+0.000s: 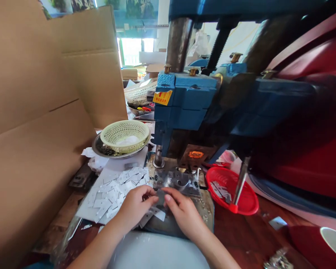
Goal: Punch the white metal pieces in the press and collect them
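Between my two hands is a small flat metal plate (160, 198), in front of the die (176, 182) of a blue press (184, 97). My left hand (137, 205) pinches the plate's left side with thumb and fingers. On its right edge, the thumb and forefinger of my right hand (182, 209) close in the same way. More flat plates (157, 213) lie just under my hands on the press base. To the left, a loose heap of thin silvery plates (114, 194) with small holes and slots covers a white sheet.
A red plastic basket (243, 203) with several plates stands right of the press. Behind the heap, a pale green basket (124, 129) sits in a metal bowl (96, 147). Tall cardboard (44, 74) walls off the left side. Small metal pieces (278, 260) lie at lower right.
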`<state>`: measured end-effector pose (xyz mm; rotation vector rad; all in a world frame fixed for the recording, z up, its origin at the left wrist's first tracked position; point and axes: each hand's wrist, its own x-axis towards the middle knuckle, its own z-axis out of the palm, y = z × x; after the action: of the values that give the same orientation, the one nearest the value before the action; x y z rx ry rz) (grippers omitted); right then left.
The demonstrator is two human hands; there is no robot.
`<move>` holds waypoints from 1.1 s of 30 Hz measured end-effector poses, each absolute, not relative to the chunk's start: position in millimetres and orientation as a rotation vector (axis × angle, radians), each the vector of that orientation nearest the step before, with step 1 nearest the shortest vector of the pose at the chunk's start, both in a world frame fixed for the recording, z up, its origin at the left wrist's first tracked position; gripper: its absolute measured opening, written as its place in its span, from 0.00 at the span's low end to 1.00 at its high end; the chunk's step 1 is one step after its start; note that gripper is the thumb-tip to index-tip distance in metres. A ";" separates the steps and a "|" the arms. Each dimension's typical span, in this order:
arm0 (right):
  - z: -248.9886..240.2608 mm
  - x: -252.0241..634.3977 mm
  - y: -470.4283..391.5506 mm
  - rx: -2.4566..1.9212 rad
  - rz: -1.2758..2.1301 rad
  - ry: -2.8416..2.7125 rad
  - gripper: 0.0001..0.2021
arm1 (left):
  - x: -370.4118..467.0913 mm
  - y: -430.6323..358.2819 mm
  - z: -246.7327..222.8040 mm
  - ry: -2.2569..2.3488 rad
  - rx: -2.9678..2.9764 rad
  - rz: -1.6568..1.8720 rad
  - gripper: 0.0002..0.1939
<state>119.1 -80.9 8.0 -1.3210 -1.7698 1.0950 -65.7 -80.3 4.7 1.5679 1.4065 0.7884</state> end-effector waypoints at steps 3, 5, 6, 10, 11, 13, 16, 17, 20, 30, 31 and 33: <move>3.4 116.0 -79.8 -1.276 1.317 -1.588 0.16 | -55.1 -82.2 2.2 1.232 1.397 0.833 0.13; 2.3 117.5 -77.6 -1.277 1.415 -1.428 0.16 | -50.6 -83.6 -1.0 1.168 1.250 0.817 0.18; 2.4 118.5 -77.1 -1.274 1.454 -1.353 0.16 | -49.2 -84.5 -2.5 1.140 1.167 0.791 0.20; 4.4 120.8 -80.0 -1.234 1.550 -1.164 0.17 | -46.8 -88.1 -5.5 0.964 0.856 0.668 0.23; 4.9 121.2 -81.8 -1.220 1.569 -1.138 0.17 | -46.3 -88.7 -5.3 0.921 0.810 0.663 0.21; 5.6 122.9 -85.5 -1.166 1.606 -1.107 0.20 | -45.1 -89.1 -4.5 0.870 0.766 0.702 0.20; 5.2 127.9 -88.9 -1.089 1.621 -1.165 0.21 | -43.3 -88.2 -2.2 0.931 0.766 0.812 0.21; 4.5 130.1 -89.0 -1.106 1.602 -1.201 0.20 | -43.0 -87.6 -1.0 0.987 0.785 0.838 0.21; 1.9 136.9 -85.6 -1.273 1.413 -1.363 0.16 | -42.1 -82.6 4.3 1.156 0.984 0.845 0.17; -5.8 162.7 -35.9 -1.436 0.368 -1.682 0.10 | 1.3 -17.2 12.5 1.427 1.778 0.965 0.05; -7.6 164.2 -30.1 -1.447 0.356 -1.678 0.09 | 4.8 -12.1 10.7 1.456 1.788 0.985 0.05; -10.9 165.3 -21.0 -1.467 0.362 -1.669 0.08 | 8.1 -4.9 6.0 1.488 1.790 1.009 0.06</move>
<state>165.3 -21.0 -10.9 -1.4666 -1.6694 0.3620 8.1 -4.9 6.0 1.7900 1.4885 1.0088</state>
